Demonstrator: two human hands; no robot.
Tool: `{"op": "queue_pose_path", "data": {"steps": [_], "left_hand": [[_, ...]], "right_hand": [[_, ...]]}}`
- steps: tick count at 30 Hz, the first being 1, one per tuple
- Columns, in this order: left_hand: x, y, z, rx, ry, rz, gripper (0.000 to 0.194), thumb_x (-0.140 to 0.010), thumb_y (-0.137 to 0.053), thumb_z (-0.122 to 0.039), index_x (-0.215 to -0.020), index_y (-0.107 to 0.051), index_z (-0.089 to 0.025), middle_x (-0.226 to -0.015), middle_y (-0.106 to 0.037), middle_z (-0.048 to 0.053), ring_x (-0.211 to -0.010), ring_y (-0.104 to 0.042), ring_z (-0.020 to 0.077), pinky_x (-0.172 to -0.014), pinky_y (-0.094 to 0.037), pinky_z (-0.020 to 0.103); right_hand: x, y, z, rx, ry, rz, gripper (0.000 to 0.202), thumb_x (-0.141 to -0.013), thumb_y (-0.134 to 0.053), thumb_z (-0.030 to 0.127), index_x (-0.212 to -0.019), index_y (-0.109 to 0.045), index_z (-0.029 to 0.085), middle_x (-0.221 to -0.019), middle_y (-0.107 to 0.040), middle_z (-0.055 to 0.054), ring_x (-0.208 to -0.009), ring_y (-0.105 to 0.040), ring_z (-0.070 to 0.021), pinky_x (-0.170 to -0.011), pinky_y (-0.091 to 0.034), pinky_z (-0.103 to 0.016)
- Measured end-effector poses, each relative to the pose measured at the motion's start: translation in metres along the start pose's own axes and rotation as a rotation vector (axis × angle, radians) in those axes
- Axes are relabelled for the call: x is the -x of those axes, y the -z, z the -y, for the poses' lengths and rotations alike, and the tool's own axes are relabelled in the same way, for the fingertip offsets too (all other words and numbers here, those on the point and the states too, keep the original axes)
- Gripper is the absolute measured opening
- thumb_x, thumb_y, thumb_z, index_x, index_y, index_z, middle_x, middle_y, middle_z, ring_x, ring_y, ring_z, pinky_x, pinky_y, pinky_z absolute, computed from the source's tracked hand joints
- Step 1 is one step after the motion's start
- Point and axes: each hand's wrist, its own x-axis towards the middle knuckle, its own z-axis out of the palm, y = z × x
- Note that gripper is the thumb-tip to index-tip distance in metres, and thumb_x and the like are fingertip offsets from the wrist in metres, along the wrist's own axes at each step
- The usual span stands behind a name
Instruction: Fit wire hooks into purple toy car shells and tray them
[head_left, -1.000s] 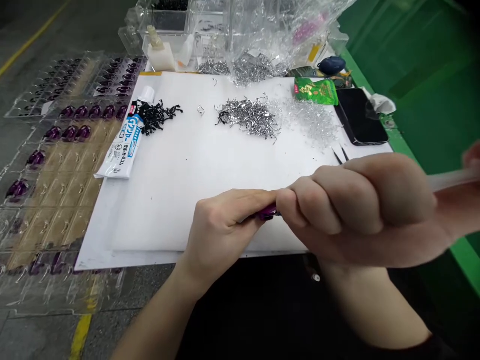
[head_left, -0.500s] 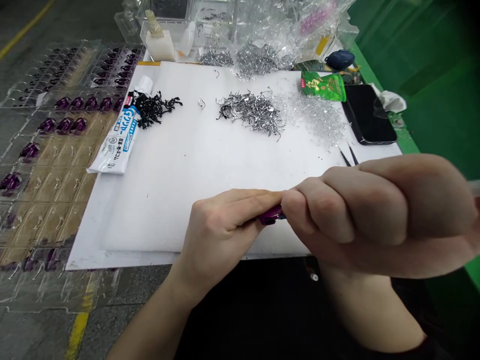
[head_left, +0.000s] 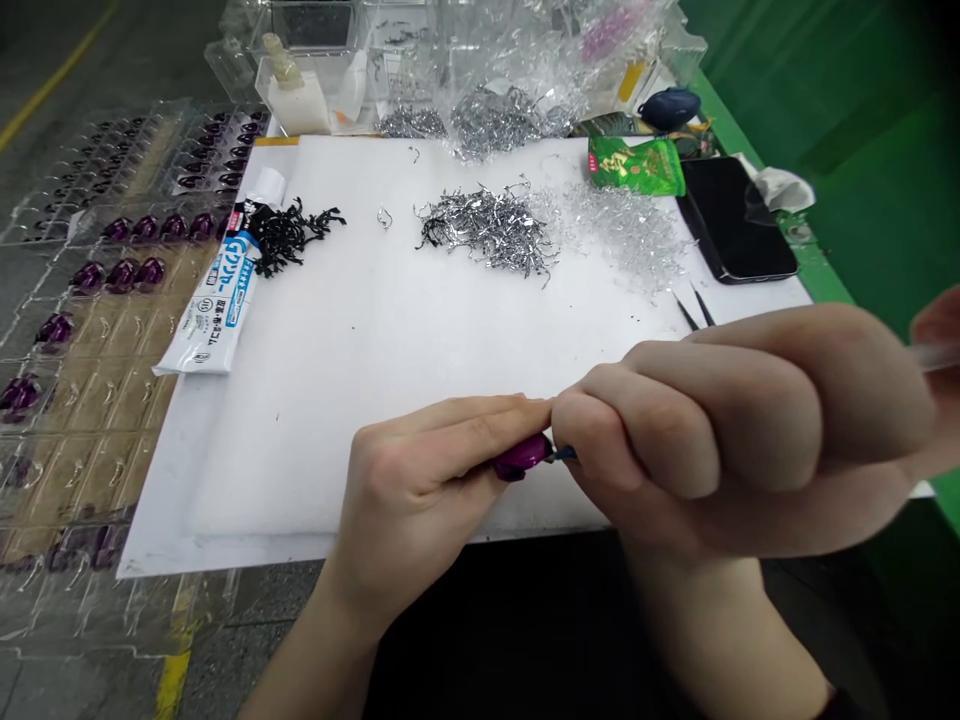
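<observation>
A small glossy purple piece is pinched in my left hand, with only its end showing past the fingers. Close against it, my right hand is curled into a fist. A short blue bit pokes out between the fist and the purple piece; what it belongs to is hidden in the palm. At the far right, a whitish translucent strip shows beside the right thumb. Both hands are over the near edge of the white foam sheet. Dark tweezers lie just beyond the right fist.
Piles of black strands, silver strands and clear bits lie on the sheet. A glue tube is at left, beside trays of purple pieces. A green packet and a phone sit at right.
The hands have shifted slightly left in view, and more of the purple piece and the blue bit shows between them. The right thumb and translucent strip have come into sight at far right.
</observation>
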Motion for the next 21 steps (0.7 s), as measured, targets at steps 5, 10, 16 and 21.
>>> {"op": "queue_pose_path", "data": {"steps": [5, 10, 16, 21], "left_hand": [[0.0, 0.003, 0.003, 0.061, 0.03, 0.007, 0.05, -0.093, -0.082, -0.002, -0.123, -0.087, -0.042, -0.122, -0.087, -0.009, -0.101, -0.087, 0.0205, -0.095, -0.073, 0.031], [0.0, 0.004, 0.004, 0.075, 0.041, 0.007, 0.053, -0.094, -0.083, -0.002, -0.125, -0.086, -0.045, -0.125, -0.086, -0.011, -0.102, -0.086, 0.018, -0.097, -0.072, 0.027], [0.001, 0.004, 0.004, 0.08, 0.051, 0.014, 0.054, -0.094, -0.082, -0.003, -0.128, -0.085, -0.045, -0.126, -0.086, -0.012, -0.108, -0.086, 0.0162, -0.099, -0.07, 0.022], [0.002, 0.005, 0.003, 0.085, 0.063, 0.009, 0.057, -0.093, -0.083, -0.002, -0.127, -0.084, -0.047, -0.125, -0.085, -0.015, -0.106, -0.086, 0.0143, -0.097, -0.07, 0.02]], "right_hand": [[0.0, -0.001, -0.004, -0.146, 0.069, -0.008, 0.059, -0.106, -0.034, 0.061, -0.062, -0.02, 0.024, -0.054, -0.023, 0.003, -0.049, -0.016, -0.0145, -0.059, -0.028, -0.04], [0.001, 0.001, -0.002, -0.193, 0.069, -0.002, 0.052, -0.097, -0.027, 0.065, -0.065, -0.016, 0.026, -0.056, -0.024, 0.002, -0.053, -0.014, -0.0152, -0.061, -0.028, -0.041], [-0.005, -0.007, -0.009, -0.182, 0.137, -0.034, 0.057, -0.103, -0.014, 0.072, -0.069, -0.008, 0.027, -0.052, -0.023, 0.002, -0.049, -0.018, -0.0129, -0.056, -0.028, -0.038], [-0.006, -0.007, -0.011, -0.108, 0.168, -0.071, 0.066, -0.111, -0.018, 0.071, -0.063, -0.018, 0.025, -0.05, -0.02, 0.004, -0.047, -0.016, -0.0134, -0.052, -0.025, -0.037]]}}
